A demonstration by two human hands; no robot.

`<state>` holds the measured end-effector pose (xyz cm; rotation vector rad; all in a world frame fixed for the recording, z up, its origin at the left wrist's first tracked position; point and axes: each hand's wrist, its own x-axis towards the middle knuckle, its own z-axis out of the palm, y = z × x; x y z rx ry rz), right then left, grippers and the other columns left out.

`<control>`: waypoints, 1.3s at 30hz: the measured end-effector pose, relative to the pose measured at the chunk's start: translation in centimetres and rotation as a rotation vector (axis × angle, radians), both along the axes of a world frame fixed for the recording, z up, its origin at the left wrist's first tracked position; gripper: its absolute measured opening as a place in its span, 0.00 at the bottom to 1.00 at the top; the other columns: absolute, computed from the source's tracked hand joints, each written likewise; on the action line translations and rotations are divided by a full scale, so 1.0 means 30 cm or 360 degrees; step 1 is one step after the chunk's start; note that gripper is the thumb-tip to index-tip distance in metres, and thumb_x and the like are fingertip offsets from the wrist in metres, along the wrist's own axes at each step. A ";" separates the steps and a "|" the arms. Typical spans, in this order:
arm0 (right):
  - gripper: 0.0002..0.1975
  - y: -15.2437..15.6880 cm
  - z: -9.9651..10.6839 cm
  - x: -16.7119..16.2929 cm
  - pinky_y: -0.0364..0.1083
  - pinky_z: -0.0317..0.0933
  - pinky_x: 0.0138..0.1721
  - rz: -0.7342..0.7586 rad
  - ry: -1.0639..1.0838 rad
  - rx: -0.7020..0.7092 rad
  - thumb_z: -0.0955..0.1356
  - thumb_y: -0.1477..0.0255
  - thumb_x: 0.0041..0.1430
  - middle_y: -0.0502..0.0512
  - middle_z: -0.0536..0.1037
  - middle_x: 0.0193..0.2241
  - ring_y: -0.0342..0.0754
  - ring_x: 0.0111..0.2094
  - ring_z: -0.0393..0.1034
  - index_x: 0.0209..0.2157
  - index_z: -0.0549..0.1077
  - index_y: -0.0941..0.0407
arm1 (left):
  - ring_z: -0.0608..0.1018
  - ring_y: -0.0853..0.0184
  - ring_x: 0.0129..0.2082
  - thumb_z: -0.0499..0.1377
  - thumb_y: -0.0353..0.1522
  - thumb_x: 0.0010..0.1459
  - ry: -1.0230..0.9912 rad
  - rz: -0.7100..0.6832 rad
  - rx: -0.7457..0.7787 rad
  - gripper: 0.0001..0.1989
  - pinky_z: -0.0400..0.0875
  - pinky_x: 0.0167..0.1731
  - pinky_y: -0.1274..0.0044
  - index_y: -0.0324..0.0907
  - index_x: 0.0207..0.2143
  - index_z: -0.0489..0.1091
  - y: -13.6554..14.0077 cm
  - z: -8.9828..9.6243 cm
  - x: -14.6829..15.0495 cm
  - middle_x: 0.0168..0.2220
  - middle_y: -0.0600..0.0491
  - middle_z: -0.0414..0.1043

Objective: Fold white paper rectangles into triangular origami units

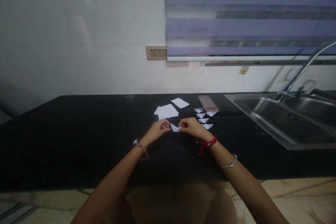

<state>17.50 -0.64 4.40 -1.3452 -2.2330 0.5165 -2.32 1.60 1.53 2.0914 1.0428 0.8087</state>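
Between my two hands is a small folded white paper boat (175, 128), just above the black countertop. My right hand (193, 126) pinches its right end between thumb and fingers. At the opposite tip, the curled fingers of my left hand (157, 130) are closed against the paper; their exact grip is too small to see clearly. Several finished-looking folded paper boats (204, 120) lie just beyond my right hand. Flat white paper sheets (168, 111) lie in a loose pile past my left hand, with a single sheet (180, 103) farther back.
A pinkish rectangular item (208, 103), blurred out, lies behind the folded boats. On the right, a steel double sink (282, 141) with a curved faucet (301, 68) is set into the black countertop (78, 140). A socket panel (156, 52) and a striped blind (249, 14) are on the wall.
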 end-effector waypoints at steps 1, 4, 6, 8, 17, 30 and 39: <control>0.06 -0.002 0.008 0.003 0.38 0.57 0.28 -0.0017 -0.0007 0.0001 0.66 0.77 0.44 0.52 0.74 0.24 0.42 0.27 0.67 0.27 0.73 0.60 | 0.70 0.72 0.28 0.56 0.29 0.47 -0.0019 0.0009 0.0002 0.07 0.64 0.30 0.80 0.38 0.32 0.65 -0.003 0.001 0.007 0.29 0.55 0.68; 0.05 -0.018 0.033 0.018 0.39 0.56 0.27 -0.0088 -0.0056 0.0009 0.67 0.76 0.44 0.52 0.74 0.23 0.43 0.27 0.67 0.27 0.73 0.59 | 0.70 0.72 0.29 0.56 0.29 0.47 -0.0065 -0.0007 0.0012 0.09 0.64 0.31 0.80 0.38 0.34 0.65 -0.007 0.004 0.037 0.31 0.54 0.69; 0.05 -0.044 0.040 0.038 0.39 0.55 0.26 -0.0154 -0.0108 0.0003 0.67 0.76 0.44 0.52 0.74 0.23 0.43 0.26 0.66 0.26 0.73 0.59 | 0.70 0.72 0.29 0.56 0.29 0.48 -0.0058 -0.0031 0.0040 0.09 0.64 0.31 0.80 0.38 0.34 0.65 -0.008 0.007 0.058 0.31 0.54 0.69; 0.04 -0.082 0.037 0.063 0.39 0.54 0.25 -0.0224 -0.0192 -0.0015 0.67 0.76 0.44 0.52 0.74 0.22 0.43 0.25 0.66 0.26 0.73 0.60 | 0.70 0.72 0.29 0.56 0.29 0.48 -0.0009 -0.0069 0.0089 0.07 0.64 0.30 0.80 0.37 0.33 0.65 -0.010 0.012 0.078 0.30 0.53 0.68; 0.18 -0.199 0.008 0.137 0.39 0.58 0.29 0.0008 -0.0008 -0.0329 0.66 0.81 0.43 0.52 0.74 0.26 0.42 0.26 0.67 0.39 0.68 0.61 | 0.69 0.71 0.29 0.55 0.30 0.49 0.0272 -0.0314 0.0199 0.07 0.63 0.29 0.80 0.38 0.33 0.65 -0.060 0.022 0.117 0.30 0.53 0.67; 0.15 -0.031 0.032 0.137 0.42 0.58 0.37 0.0353 -0.0561 0.0029 0.63 0.83 0.45 0.59 0.74 0.34 0.46 0.34 0.67 0.37 0.73 0.61 | 0.69 0.69 0.31 0.52 0.38 0.53 0.0647 -0.0048 0.0442 0.09 0.60 0.28 0.79 0.42 0.33 0.64 -0.217 0.039 0.118 0.32 0.54 0.67; 0.10 -0.066 0.022 0.182 0.39 0.56 0.24 0.0184 -0.0440 -0.0170 0.62 0.76 0.50 0.54 0.73 0.19 0.40 0.18 0.64 0.29 0.74 0.63 | 0.69 0.68 0.32 0.52 0.37 0.54 0.0849 0.0024 0.0444 0.08 0.59 0.27 0.79 0.41 0.32 0.64 -0.221 0.032 0.183 0.34 0.53 0.67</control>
